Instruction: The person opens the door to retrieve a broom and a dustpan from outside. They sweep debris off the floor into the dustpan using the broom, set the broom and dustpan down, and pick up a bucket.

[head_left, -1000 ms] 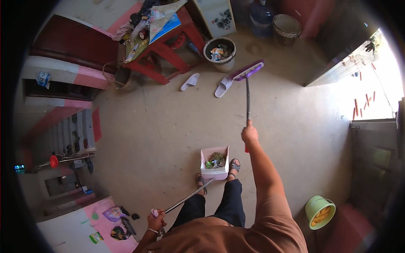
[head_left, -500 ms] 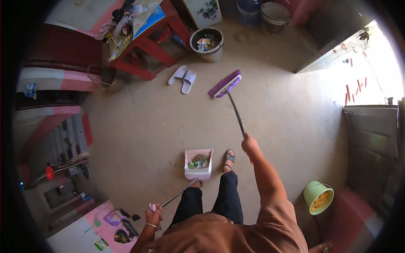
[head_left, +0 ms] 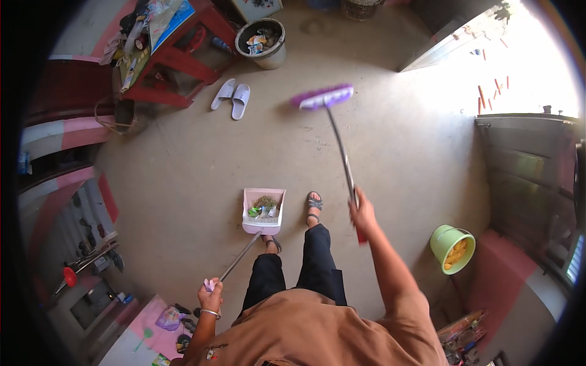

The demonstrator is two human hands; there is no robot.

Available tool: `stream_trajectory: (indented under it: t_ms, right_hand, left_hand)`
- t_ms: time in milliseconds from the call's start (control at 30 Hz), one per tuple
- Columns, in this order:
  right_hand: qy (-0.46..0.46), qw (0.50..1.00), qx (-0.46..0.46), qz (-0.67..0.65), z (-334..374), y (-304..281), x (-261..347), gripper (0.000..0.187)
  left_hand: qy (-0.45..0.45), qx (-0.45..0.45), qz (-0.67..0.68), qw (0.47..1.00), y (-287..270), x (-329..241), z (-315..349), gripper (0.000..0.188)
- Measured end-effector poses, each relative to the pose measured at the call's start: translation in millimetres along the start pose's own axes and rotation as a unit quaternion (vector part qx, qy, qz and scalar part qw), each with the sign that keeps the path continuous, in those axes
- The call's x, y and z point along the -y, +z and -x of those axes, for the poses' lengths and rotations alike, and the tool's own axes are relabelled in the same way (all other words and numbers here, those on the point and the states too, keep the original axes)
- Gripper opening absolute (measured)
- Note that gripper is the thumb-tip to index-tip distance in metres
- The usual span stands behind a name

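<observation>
My right hand (head_left: 362,210) is wrapped round the dark handle of a broom (head_left: 342,149), whose red end sticks out below my grip. The broom's purple and white head is far ahead of me and smeared by motion; whether its bristles touch the floor I cannot tell. Lower left, my left hand (head_left: 210,297) is closed on the grey handle of a long-handled dustpan (head_left: 261,228). The pale pink pan stands on the floor before my left foot, with dry plant litter (head_left: 265,202) and green and white wrappers in it.
White slippers (head_left: 241,102) lie at the upper left, near a red table (head_left: 177,58) and a trash bucket (head_left: 272,58). A green bucket (head_left: 437,241) with yellow contents stands to the right. An open doorway (head_left: 519,73) is at the upper right.
The broom head has swung, its bristle side tilting away leftward. My right hand still grips the handle. The whole view has shifted, with the room's things now further left and higher.
</observation>
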State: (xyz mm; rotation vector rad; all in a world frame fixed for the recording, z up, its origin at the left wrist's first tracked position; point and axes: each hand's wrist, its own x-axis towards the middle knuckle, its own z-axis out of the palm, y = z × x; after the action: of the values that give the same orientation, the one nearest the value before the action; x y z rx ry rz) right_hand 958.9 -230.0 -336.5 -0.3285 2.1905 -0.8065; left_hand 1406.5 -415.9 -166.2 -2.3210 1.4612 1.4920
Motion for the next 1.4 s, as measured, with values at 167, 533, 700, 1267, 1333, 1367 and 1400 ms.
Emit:
stream_trajectory:
  t_ms: [167,533,700,1267,1333,1367,1400]
  right_hand:
    - [0.012,0.999,-0.038,0.027,-207.3,-1.2,37.3,0.038]
    - [0.205,0.977,-0.009,0.051,22.6,42.2,-131.2,0.055]
    - [0.280,0.957,0.012,0.076,210.8,43.0,-135.3,0.052]
    - [0.211,0.903,-0.114,-0.356,-8.7,41.1,-98.4,0.028]
    - [0.184,0.963,-0.077,-0.182,14.5,89.7,-104.5,0.029]
    - [0.215,0.962,-0.073,-0.149,45.4,120.3,-112.3,0.031]
    - [0.227,0.964,-0.063,-0.119,82.6,146.5,-121.9,0.035]
  left_hand:
    - [0.001,0.011,-0.027,1.000,3.3,-15.5,12.5,0.023]
    - [0.023,0.053,-0.046,0.997,32.5,-64.6,-5.9,0.027]
    - [0.048,0.089,-0.071,0.992,41.0,-74.5,-27.3,0.023]
    - [0.110,0.113,-0.132,0.979,-33.7,-16.4,-42.8,0.020]
    - [0.133,0.110,-0.127,0.977,-44.6,-2.1,-49.6,0.019]
    - [0.131,0.111,-0.124,0.977,-48.9,4.7,-55.2,0.019]
    - [0.148,0.114,-0.138,0.973,-56.8,10.6,-60.3,0.019]
